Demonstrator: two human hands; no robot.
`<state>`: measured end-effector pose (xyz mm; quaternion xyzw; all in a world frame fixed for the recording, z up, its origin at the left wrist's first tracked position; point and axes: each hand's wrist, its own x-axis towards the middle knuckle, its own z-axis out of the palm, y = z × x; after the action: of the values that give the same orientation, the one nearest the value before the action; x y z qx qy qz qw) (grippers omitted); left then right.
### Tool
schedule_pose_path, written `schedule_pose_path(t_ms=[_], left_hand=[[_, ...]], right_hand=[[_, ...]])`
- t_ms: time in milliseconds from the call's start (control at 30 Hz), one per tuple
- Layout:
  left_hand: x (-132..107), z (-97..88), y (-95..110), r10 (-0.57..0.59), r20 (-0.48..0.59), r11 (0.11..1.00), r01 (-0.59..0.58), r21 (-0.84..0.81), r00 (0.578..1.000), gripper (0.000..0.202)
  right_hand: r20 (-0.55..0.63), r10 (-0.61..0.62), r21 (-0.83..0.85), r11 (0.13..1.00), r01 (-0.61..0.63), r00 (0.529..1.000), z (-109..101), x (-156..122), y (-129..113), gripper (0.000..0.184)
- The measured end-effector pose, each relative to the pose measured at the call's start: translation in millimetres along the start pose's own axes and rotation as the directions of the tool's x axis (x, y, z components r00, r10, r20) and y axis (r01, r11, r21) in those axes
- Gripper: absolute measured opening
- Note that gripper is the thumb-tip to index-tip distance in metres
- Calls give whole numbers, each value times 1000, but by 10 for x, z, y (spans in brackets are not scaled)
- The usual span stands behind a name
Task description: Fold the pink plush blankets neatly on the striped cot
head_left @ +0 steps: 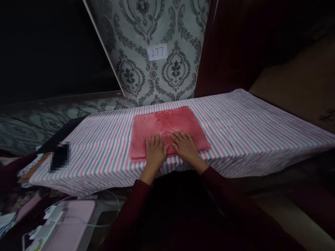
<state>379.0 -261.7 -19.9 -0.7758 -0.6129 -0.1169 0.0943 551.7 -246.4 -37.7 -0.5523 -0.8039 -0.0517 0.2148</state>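
Note:
A folded pink-red cloth [172,120], plush in look, lies flat as a rectangle on the striped tablecloth [104,139]. My left hand [155,150] rests palm down on its near part, left of the middle, with fingers stretched forward. Just to the right, my right hand [184,144] presses flat on the same cloth, fingers spread and angled left. Neither hand grips anything. The cloth's near edge runs under both palms.
A pixelated dark object [60,158] sits at the table's left end. Below it, a white power strip [52,226] with cables lies on a pink surface [77,223]. A paper marked 277 [157,52] is on the patterned wall. A large dark screen [52,48] stands at upper left.

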Motion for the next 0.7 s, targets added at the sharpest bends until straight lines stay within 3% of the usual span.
schedule_pose_path(t_ms=[133, 300, 533, 700], left_hand=[[-173, 15, -251, -54, -44, 998, 54, 6, 998, 61], [-448, 19, -658, -53, -74, 999, 53, -3, 996, 67], [-528, 86, -1204, 138, -85, 976, -150, -157, 987, 60], [-465, 52, -1302, 215, -125, 962, -232, -142, 969, 67]], right_hand=[[3, 48, -22, 999, -48, 999, -9, -131, 217, 56], [-43, -3, -19, 1000, 3, 999, -17, -339, 442, 64], [-35, -57, 47, 997, 59, 998, -47, -518, 808, 68], [-49, -111, 94, 989, 116, 993, -79, -536, 1047, 80]])
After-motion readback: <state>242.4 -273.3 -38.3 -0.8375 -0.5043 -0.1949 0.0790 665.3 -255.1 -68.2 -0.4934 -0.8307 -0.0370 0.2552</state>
